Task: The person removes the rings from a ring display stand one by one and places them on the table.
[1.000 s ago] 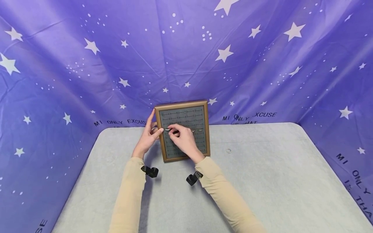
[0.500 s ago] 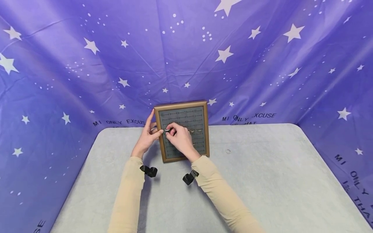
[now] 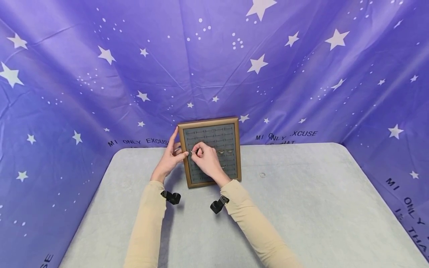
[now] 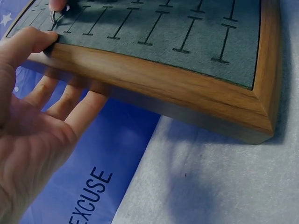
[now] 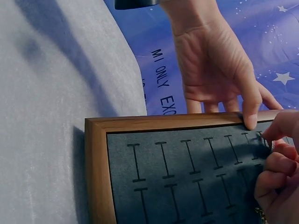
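A wood-framed ring display tray (image 3: 239, 163) with a dark slotted pad leans upright on the table. My left hand (image 3: 168, 160) grips its left edge, thumb on the front of the frame and other fingers behind the side. With finger and thumb, my right hand (image 3: 209, 160) pinches a small silver ring (image 4: 53, 17) at a slot in the leftmost column, close to the left thumb. In the right wrist view, the ring's band (image 5: 273, 145) shows partly between the fingertips. Right of this hand, a gold-toned ring (image 3: 229, 151) sits in the pad.
Another thin ring (image 3: 263, 175) lies on the grey cloth-covered table (image 3: 301, 208), right of the tray. A purple star-print curtain (image 3: 214, 67) hangs close behind the tray and along both sides.
My right hand has shifted slightly left with the ring, which now shows less between the fingers at the slot. The left hand keeps its grip on the tray's edge.
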A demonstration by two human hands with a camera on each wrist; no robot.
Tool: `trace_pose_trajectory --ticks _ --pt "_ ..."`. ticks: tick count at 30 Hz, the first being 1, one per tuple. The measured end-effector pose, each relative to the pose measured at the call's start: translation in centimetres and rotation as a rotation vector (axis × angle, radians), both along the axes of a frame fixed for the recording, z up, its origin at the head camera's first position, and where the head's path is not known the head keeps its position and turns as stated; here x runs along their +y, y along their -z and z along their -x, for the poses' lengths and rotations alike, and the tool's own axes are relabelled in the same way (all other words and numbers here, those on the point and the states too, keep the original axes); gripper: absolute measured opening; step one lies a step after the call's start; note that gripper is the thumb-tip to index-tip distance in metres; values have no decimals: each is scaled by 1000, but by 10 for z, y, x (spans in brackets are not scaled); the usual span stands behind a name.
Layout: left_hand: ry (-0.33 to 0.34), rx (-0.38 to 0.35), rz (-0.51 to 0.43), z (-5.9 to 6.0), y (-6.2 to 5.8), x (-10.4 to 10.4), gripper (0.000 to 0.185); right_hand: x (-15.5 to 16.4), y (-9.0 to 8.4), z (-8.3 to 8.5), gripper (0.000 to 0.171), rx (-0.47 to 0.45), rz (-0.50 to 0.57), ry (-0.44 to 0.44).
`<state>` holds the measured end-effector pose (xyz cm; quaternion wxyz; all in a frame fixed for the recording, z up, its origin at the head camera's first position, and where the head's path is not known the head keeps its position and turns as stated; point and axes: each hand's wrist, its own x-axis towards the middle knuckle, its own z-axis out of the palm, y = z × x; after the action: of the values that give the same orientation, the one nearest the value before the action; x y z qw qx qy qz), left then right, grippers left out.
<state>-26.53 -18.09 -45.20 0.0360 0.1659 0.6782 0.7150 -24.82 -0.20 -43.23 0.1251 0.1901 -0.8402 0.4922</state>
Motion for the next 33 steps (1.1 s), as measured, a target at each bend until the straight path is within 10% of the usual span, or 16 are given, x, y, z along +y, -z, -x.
trace_pose_trajectory --ticks 33 --pt "45 -125 -4 -1 -6 -5 101 46 0 -37 4 -153 290 22"
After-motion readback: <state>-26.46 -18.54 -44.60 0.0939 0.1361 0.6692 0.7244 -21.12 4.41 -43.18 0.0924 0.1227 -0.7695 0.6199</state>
